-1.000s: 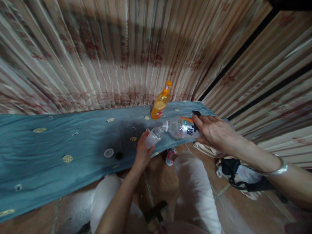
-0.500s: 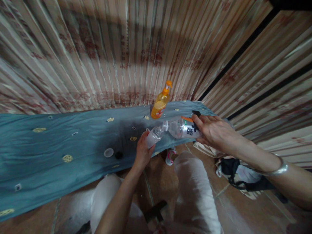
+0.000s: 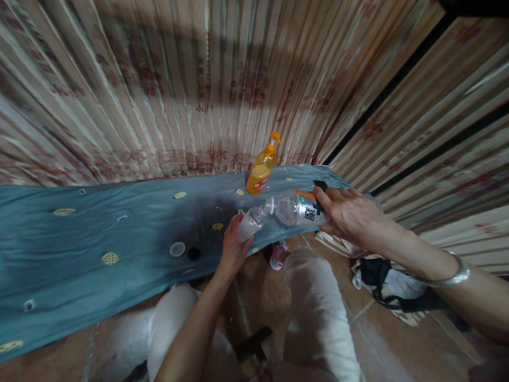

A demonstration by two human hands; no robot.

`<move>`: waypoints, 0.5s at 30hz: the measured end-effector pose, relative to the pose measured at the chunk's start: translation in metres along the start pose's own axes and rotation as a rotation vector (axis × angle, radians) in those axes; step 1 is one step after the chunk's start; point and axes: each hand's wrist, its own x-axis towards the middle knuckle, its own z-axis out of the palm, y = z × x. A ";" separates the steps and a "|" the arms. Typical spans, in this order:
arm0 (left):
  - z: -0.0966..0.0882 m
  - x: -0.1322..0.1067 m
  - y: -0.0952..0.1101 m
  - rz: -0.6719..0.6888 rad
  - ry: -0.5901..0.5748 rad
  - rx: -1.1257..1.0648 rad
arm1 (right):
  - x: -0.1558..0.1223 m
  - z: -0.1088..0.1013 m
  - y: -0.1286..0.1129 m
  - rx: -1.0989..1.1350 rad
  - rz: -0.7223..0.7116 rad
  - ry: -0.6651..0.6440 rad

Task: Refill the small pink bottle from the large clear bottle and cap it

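My left hand (image 3: pixel 234 245) is closed round a small clear plastic bottle (image 3: pixel 251 223), tilted with its mouth up and to the right. In my right hand (image 3: pixel 350 215) is a larger clear plastic bottle (image 3: pixel 292 208) with a silver, black and orange label, lying nearly level. The necks of the two bottles meet, mouth to mouth; whether liquid runs between them I cannot tell. Behind them a yellow pump bottle (image 3: pixel 261 171) with an orange top stands upright. A round translucent lid (image 3: pixel 177 249) and a small black cap (image 3: pixel 194 253) lie left of my left hand.
A blue-green cloth with yellow patterns (image 3: pixel 139 217) covers the long surface under the bottles. Pleated curtains (image 3: pixel 191 95) hang behind and to the right. On the tiled floor (image 3: pixel 274 302) at right lies a dark and pale bag or bundle (image 3: pixel 397 284).
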 end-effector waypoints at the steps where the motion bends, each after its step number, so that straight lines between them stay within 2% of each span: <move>1: 0.000 0.000 0.000 0.000 -0.003 0.002 | 0.000 0.000 0.000 -0.005 0.002 -0.004; 15: -0.001 0.001 0.002 -0.029 -0.024 -0.007 | -0.001 -0.003 0.000 -0.036 -0.026 0.020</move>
